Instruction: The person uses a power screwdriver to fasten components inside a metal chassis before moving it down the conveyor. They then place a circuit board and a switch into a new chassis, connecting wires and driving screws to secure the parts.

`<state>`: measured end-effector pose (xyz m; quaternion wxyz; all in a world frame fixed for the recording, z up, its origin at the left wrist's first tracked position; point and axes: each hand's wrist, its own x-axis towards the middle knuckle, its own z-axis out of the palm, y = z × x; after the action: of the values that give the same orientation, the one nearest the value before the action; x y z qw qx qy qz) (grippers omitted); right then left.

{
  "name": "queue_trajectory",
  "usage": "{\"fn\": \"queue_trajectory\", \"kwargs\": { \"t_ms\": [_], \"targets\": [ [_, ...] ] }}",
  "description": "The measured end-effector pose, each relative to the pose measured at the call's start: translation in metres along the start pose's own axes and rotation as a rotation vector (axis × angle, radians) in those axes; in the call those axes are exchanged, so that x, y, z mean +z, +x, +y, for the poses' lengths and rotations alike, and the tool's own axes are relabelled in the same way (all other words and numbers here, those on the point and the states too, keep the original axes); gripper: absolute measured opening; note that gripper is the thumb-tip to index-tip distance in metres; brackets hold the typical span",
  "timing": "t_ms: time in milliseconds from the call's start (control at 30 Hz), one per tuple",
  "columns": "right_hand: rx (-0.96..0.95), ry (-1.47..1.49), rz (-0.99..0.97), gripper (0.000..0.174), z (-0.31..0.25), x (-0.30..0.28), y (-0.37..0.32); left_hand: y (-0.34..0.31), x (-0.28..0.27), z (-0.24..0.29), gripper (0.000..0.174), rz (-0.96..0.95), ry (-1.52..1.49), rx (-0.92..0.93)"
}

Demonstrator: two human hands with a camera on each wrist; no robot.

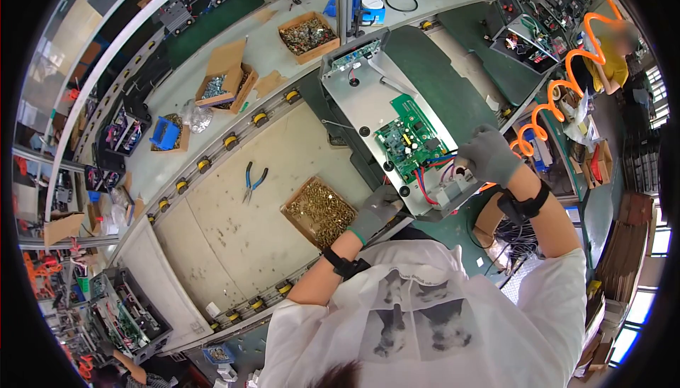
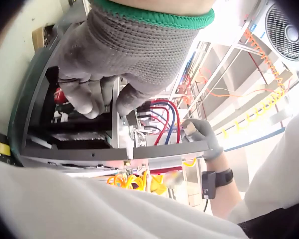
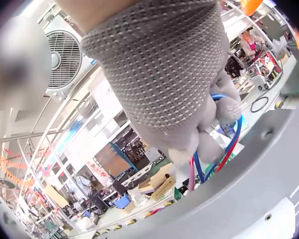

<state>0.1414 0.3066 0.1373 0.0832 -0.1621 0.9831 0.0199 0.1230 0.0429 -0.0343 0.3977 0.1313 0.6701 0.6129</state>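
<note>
The screw box (image 1: 320, 211) lies left of the chassis (image 1: 352, 105), pliers (image 1: 252, 181) further left.

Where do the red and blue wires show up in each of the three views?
Head: the red and blue wires lie right of centre, between the green circuit board and the right hand.
Left wrist: the wires are mid-frame, just right of the left hand.
Right wrist: the wires are lower right of centre, held in the right hand's curled fingers.
Shared landmark: the grey metal chassis that they run into.
</note>
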Motion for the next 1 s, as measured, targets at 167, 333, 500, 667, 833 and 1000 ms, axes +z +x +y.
{"fn": "queue_trajectory", "kwargs": {
  "t_ms": [167,333,500,667,833,1000],
  "targets": [
    [-0.013,0.101,0.012,0.016,-0.02,0.011,0.01,0.011,0.003,-0.002,0.036,-0.124,-0.368,0.051],
    [0.006,-0.052,-0.335,0.014,-0.033,0.021,0.016,0.019,-0.001,-0.006,0.042,-0.184,-0.217,-0.003],
    [-0.008,-0.056,-0.379,0.018,-0.042,0.016,0.025,0.01,-0.001,0.023,0.049,-0.117,-0.137,0.057],
    [-0.03,-0.19,-0.465,0.016,-0.059,0.02,0.039,0.02,0.009,0.002,0.045,-0.091,-0.372,0.159],
    [-0.096,-0.216,-0.605,0.008,-0.07,0.018,0.049,0.027,0.009,-0.004,0.037,-0.065,-0.251,-0.015],
    [-0.017,-0.209,-0.659,0.007,-0.072,0.029,0.052,0.031,-0.01,-0.033,0.027,-0.258,-0.532,-0.143]
  ]
}}
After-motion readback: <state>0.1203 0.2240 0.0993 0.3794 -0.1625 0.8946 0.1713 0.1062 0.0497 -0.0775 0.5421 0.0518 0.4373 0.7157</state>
